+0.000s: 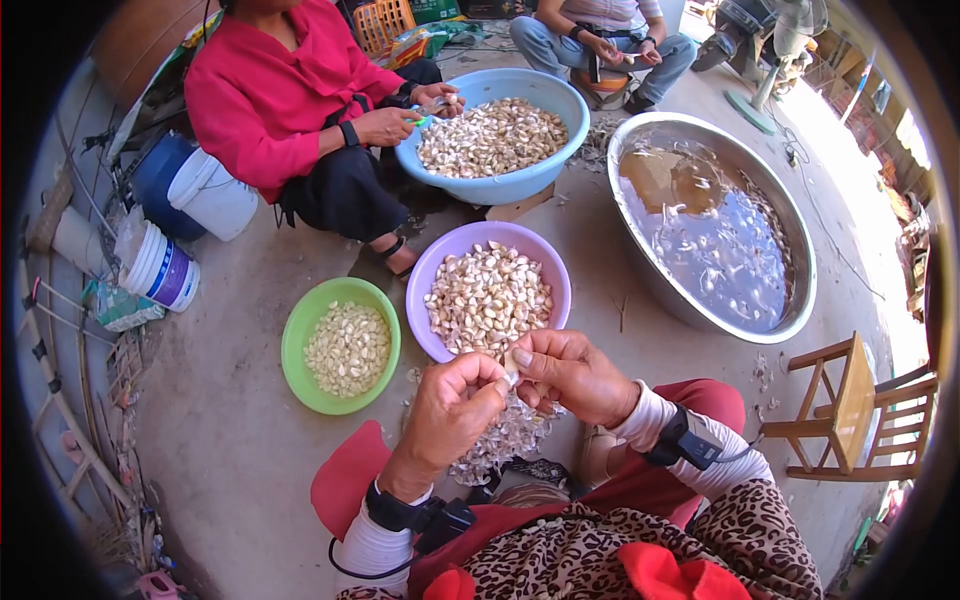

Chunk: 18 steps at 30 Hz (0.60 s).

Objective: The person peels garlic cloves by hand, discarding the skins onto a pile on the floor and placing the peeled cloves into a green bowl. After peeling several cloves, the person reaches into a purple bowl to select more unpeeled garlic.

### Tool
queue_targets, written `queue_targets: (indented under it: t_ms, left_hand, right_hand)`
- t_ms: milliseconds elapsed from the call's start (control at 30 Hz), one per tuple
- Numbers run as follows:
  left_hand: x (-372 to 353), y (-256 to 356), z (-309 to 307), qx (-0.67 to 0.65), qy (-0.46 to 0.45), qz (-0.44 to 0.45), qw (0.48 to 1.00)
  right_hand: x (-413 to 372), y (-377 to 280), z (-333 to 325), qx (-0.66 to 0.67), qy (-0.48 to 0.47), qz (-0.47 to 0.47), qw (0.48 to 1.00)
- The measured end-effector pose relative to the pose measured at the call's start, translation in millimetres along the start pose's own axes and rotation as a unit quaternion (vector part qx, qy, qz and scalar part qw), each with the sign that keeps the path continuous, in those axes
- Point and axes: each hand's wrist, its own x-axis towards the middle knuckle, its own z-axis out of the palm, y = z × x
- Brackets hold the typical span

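Note:
My left hand point(450, 412) and my right hand point(577, 376) meet above my lap, fingertips pinched together on one garlic clove point(512, 367). Fingers partly cover the clove, so how much skin is on it cannot be seen. Just beyond my hands sits a purple basin point(560, 275) full of unpeeled garlic cloves point(490, 290). To its left, a green basin point(290, 350) holds pale peeled cloves point(347, 350). Below my hands, a heap of papery garlic skins point(500, 445) lies on the floor by my feet.
A large metal basin point(625, 225) of water with floating skins stands at right. A person in a pink top point(250, 100) works at a blue basin point(575, 115); another person point(610, 45) sits behind. Wooden chair point(835, 420) at right, white buckets point(215, 195) at left.

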Motion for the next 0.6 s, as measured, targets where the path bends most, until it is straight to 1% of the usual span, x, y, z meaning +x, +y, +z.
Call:
queue_targets:
  t_ms: [100, 200, 300, 400, 433, 500, 600]
  left_hand:
    - [-0.3, 0.7, -2.2, -0.023, -0.004, -0.011, 1.000]
    - [-0.4, 1.7, -2.3, 0.001, 0.005, -0.010, 1.000]
    - [-1.7, 4.3, -4.4, 0.052, 0.015, -0.029, 0.998]
    - [4.7, -11.2, -2.6, 0.031, 0.076, 0.049, 0.995]
    - [5.5, -11.4, 1.0, 0.043, 0.106, 0.070, 0.991]
    - [6.9, -7.2, 9.6, 0.067, 0.166, 0.113, 0.977]
    - [6.0, -15.4, 8.0, 0.088, 0.095, 0.098, 0.987]
  right_hand:
    - [-0.7, -1.4, -0.7, -0.018, 0.020, -0.010, 1.000]
    - [-1.4, -0.7, -2.9, -0.011, 0.029, -0.011, 0.999]
    - [0.2, 3.3, -4.6, 0.000, 0.047, -0.015, 0.999]
    - [1.0, 3.8, -3.8, -0.003, 0.068, -0.014, 0.998]
    - [1.0, 3.5, -3.6, -0.006, 0.074, -0.012, 0.997]
    - [-0.4, 4.6, -3.6, -0.052, 0.061, -0.032, 0.996]
    - [-1.3, 5.8, -0.5, -0.094, 0.050, -0.044, 0.993]
